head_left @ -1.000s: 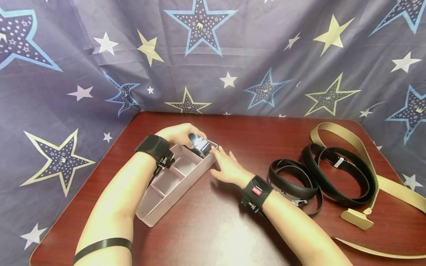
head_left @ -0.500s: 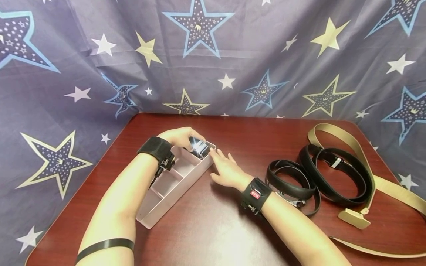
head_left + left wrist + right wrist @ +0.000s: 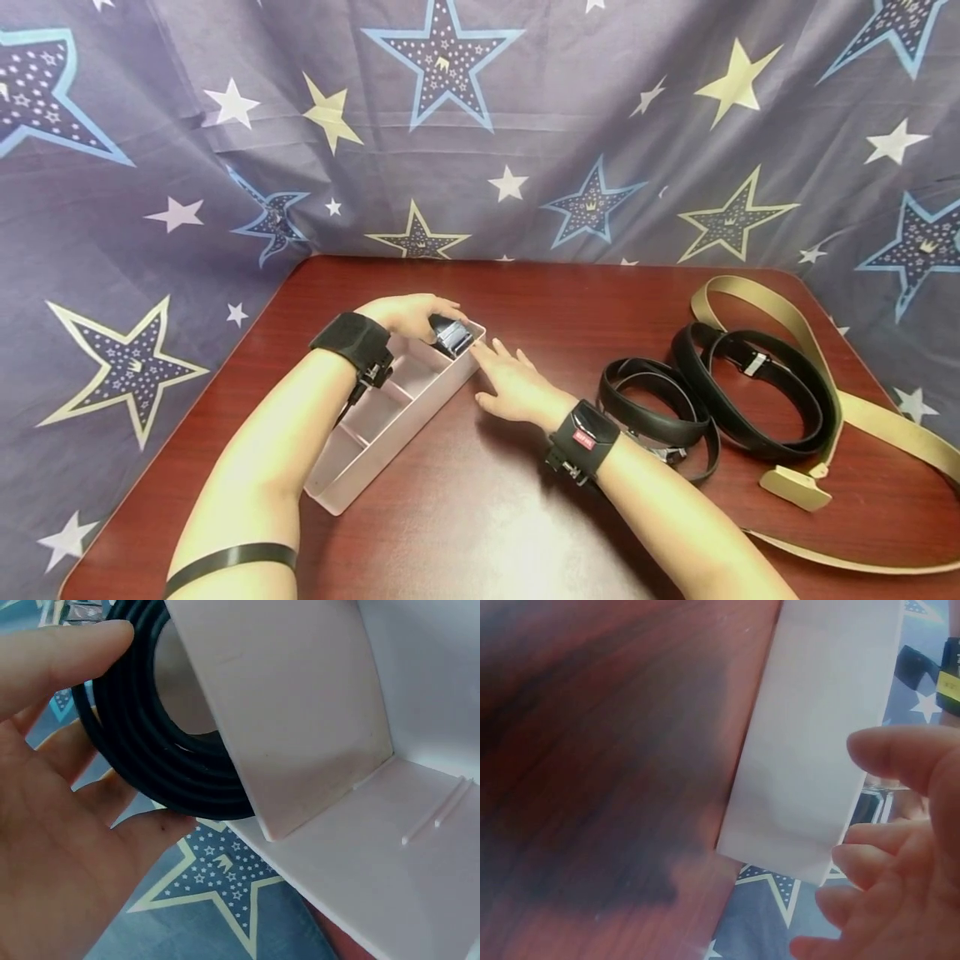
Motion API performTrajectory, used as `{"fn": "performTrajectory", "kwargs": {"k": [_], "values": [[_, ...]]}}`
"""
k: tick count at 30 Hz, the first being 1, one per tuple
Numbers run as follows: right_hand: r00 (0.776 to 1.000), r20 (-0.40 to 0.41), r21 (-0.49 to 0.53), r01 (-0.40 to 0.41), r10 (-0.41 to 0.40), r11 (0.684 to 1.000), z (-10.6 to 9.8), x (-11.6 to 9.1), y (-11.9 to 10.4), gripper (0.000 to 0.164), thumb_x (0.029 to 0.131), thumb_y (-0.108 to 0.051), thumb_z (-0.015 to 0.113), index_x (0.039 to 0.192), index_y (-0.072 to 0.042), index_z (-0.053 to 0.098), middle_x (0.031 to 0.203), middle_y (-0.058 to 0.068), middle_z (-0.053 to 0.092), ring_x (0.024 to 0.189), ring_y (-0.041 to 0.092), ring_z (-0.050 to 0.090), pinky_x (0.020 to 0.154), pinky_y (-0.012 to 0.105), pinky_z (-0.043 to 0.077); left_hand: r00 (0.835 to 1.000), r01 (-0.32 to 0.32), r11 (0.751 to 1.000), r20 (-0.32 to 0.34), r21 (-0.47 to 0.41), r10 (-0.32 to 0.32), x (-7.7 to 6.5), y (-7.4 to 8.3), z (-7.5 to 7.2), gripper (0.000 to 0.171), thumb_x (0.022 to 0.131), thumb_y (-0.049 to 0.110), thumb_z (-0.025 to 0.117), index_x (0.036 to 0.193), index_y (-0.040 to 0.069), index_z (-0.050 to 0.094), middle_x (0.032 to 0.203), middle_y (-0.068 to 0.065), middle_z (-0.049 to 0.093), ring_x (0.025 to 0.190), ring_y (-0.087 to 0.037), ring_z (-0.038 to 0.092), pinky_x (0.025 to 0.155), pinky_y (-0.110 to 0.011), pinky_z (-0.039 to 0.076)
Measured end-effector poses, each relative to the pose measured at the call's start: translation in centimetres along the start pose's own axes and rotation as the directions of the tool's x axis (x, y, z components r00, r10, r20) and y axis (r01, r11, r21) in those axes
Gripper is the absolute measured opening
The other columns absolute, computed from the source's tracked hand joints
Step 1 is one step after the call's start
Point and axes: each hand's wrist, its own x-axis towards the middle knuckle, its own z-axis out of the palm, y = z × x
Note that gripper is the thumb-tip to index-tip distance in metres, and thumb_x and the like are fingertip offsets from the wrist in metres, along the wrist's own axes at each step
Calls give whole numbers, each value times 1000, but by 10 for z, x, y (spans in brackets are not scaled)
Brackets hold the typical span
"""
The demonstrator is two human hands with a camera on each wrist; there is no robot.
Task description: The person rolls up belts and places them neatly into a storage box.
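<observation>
My left hand (image 3: 408, 315) grips a coiled black belt (image 3: 124, 712), thumb on one side and fingers on the other. The belt's silver buckle (image 3: 454, 338) faces up at the far end compartment of a pale pink divided box (image 3: 401, 442). In the left wrist view, one of the box's dividers hides part of the coil. Straight fingers of my right hand (image 3: 517, 385) reach to the rim at the box's far right corner. From the right wrist, the box's long outer wall (image 3: 810, 727) shows beside the spread fingers.
On the right side of the table (image 3: 570, 308) lie a coiled black belt (image 3: 652, 425), another larger black belt (image 3: 727, 400) and a tan belt (image 3: 892, 425) with a gold buckle plate (image 3: 795, 487). A star-patterned curtain (image 3: 495, 125) hangs behind the table.
My left hand has lowered slightly, and the coiled belt sits deeper in the end compartment, its buckle closer to the rim. My right hand has stayed by the box corner.
</observation>
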Motion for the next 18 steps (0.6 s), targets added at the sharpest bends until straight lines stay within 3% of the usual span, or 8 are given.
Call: {"fn": "performTrajectory", "kwargs": {"k": [4, 7, 9, 12, 16, 18], "values": [[1000, -4, 26, 26, -26, 999, -4, -11, 0, 75, 95, -17, 65, 159, 1, 31, 168, 20, 27, 156, 45, 21, 122, 68, 20, 995, 103, 994, 12, -22, -103, -4, 15, -1, 74, 75, 1, 65, 148, 13, 55, 162, -22, 40, 149, -40, 39, 117, -51, 37], [999, -14, 51, 39, -39, 998, -11, -26, 1, 74, 95, -16, 64, 158, 4, 30, 168, 24, 24, 156, 47, 19, 122, 67, 21, 996, 91, 996, 1, 8, -91, -3, 32, -2, 78, 75, 6, 68, 151, 14, 52, 165, -21, 35, 155, -43, 28, 123, -56, 27], [998, -14, 66, 56, -55, 996, -17, -37, 3, 74, 95, -16, 64, 157, 6, 31, 167, 28, 24, 155, 49, 21, 122, 66, 23, 999, 38, 998, -14, 44, -37, 0, 46, -2, 75, 77, 9, 67, 150, 14, 53, 165, -20, 36, 156, -44, 23, 124, -60, 23], [996, 23, 75, 84, -86, 994, -27, -55, 10, 72, 95, -16, 66, 156, 7, 33, 164, 30, 27, 153, 49, 26, 122, 62, 28, 993, -109, 990, -35, 91, 113, 5, 70, -1, 65, 80, 9, 67, 144, 9, 59, 161, -22, 41, 155, -47, 25, 125, -62, 20], [992, 68, 30, 103, -105, 994, -39, -82, 20, 69, 95, -19, 69, 152, 7, 40, 160, 30, 37, 148, 46, 38, 117, 57, 38, 954, -286, 949, -51, 133, 295, 17, 97, 11, 43, 86, 4, 64, 129, 1, 66, 154, -25, 49, 151, -48, 33, 126, -56, 23], [993, 61, -17, 102, -100, 995, -47, -96, 24, 67, 94, -21, 70, 150, 5, 45, 156, 27, 45, 144, 46, 45, 113, 56, 42, 934, -340, 925, -50, 168, 353, 23, 107, 19, 38, 88, 3, 62, 126, 0, 66, 151, -25, 52, 149, -47, 38, 126, -52, 26]]}}
